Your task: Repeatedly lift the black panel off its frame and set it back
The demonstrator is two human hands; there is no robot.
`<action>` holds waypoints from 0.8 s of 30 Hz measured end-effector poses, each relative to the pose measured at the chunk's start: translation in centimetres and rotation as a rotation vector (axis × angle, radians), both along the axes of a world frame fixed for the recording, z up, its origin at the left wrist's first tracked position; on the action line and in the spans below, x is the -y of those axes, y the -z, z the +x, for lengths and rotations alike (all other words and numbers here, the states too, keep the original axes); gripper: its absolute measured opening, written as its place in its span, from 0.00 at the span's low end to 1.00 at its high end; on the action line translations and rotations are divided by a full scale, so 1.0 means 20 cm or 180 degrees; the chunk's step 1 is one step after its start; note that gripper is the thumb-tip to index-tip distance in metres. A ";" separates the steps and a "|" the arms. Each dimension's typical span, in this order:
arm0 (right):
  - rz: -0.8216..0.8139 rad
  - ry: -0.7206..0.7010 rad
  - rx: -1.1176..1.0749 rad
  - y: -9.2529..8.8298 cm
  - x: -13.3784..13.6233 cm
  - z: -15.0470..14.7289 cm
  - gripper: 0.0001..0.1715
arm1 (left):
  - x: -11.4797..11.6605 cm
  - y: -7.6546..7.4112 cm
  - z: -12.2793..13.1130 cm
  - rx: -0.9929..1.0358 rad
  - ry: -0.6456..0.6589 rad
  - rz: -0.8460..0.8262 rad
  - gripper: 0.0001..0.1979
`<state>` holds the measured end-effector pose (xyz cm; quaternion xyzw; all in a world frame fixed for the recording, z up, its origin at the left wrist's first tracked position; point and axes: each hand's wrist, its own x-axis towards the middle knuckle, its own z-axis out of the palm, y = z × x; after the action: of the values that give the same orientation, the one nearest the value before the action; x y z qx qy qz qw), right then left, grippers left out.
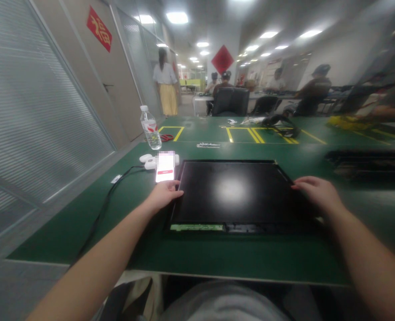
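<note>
A black flat screen panel [232,191] lies face up on the green table [217,258], with a green circuit strip [196,227] along its near edge. My left hand [164,194] rests on the panel's left edge, fingers curled over it. On the right edge sits my right hand [317,192], its fingers bent onto the rim. Both hands grip the panel at its sides.
A lit phone [165,167] lies left of the panel beside a white charger [148,161] with a black cable [100,214]. A water bottle [150,128] and red scissors [165,137] stand behind. Another dark panel [367,162] lies at right. Several people sit or stand farther back.
</note>
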<state>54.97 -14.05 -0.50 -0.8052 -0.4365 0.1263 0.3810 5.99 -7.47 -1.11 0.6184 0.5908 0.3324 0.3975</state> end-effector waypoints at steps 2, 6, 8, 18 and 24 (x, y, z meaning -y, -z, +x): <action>-0.0028 -0.0007 0.0009 0.01 -0.01 0.01 0.13 | 0.00 0.00 0.00 -0.0012 0.0012 -0.0026 0.32; -0.0102 -0.0024 0.0025 0.02 -0.01 0.03 0.15 | 0.00 -0.02 0.01 -0.0014 0.0023 -0.0071 0.32; -0.0100 -0.0014 0.0018 0.02 -0.01 0.02 0.15 | 0.01 -0.02 0.01 -0.0003 0.0030 -0.0088 0.32; -0.0048 -0.0009 -0.0081 -0.01 0.00 0.00 0.13 | 0.01 -0.02 0.01 -0.0009 0.0038 -0.0073 0.32; -0.0069 0.0050 -0.0305 -0.03 0.01 -0.02 0.16 | 0.00 -0.01 0.00 0.0022 0.0025 -0.0055 0.31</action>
<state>54.50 -14.28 0.10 -0.8057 -0.4100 0.1664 0.3937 6.06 -7.53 -0.82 0.6161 0.5899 0.3279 0.4062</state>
